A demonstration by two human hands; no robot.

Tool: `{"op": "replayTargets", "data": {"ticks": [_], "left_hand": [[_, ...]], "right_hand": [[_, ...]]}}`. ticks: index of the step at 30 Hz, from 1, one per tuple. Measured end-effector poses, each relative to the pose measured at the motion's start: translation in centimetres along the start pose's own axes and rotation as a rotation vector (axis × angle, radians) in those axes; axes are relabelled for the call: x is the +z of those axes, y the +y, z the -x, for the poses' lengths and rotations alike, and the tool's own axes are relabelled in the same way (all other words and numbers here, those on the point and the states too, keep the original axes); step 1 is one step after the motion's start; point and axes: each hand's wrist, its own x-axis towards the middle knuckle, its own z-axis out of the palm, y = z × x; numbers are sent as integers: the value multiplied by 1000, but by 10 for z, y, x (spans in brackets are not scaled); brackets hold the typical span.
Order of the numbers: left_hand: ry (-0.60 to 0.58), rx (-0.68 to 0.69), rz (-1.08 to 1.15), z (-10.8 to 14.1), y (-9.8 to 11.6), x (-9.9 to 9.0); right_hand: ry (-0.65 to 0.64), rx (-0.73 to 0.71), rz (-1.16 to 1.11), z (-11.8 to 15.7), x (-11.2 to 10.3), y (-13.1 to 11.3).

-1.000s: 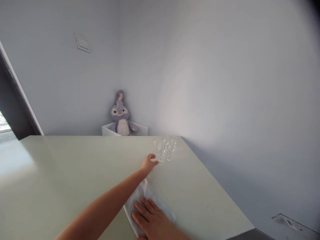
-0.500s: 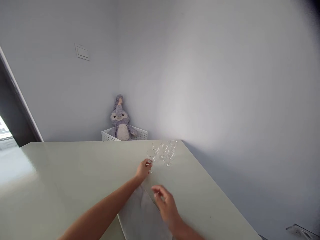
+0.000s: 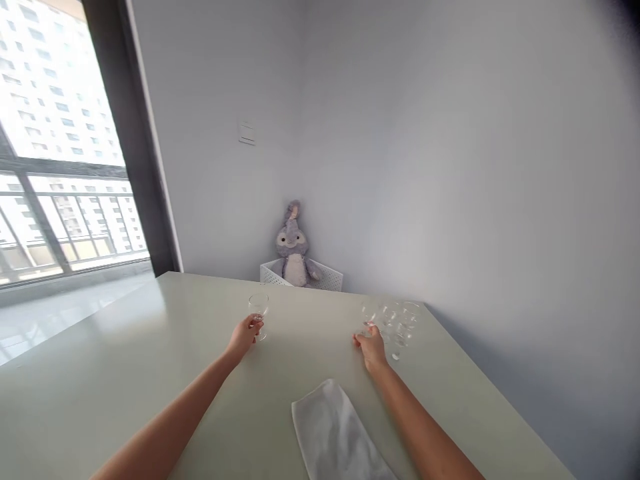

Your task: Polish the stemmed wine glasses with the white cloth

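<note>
My left hand point(image 3: 244, 335) is closed round the stem of a clear wine glass point(image 3: 259, 305), which is upright over the left part of the pale table point(image 3: 210, 400). My right hand point(image 3: 371, 345) reaches to the nearest of several clear stemmed glasses point(image 3: 400, 323) grouped near the table's back right corner. Its thumb and fingers are apart at that glass's stem, and whether they touch it is hard to see. Between my forearms, close to the front, a folded white cloth point(image 3: 333, 427) lies on the table.
A grey plush toy point(image 3: 294, 250) sits in a white perforated basket point(image 3: 327, 277) behind the table's back edge. Plain walls meet in the corner behind it. A window with a railing point(image 3: 70, 220) is at the left.
My left hand has carried its glass left, away from the group. My right hand has moved forward to the grouped glasses. The view has turned left, showing more window.
</note>
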Motion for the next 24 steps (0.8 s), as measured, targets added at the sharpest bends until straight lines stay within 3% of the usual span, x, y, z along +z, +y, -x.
{"op": "replayTargets", "data": {"ticks": [5,10,18,24], "left_hand": [[84,-27,18,-3,-11,-33],[141,-30,44,-1,-17,-44],[240,-3,42,-7,-27,-49],[277,18,46,-9,-28,-57]], "right_hand": [[-1,16,-11,-6,17,0],[-98,49,39,16,53,-3],[-426,32,143,81,151,-3],[-578,28,184,115,228,-5]]}}
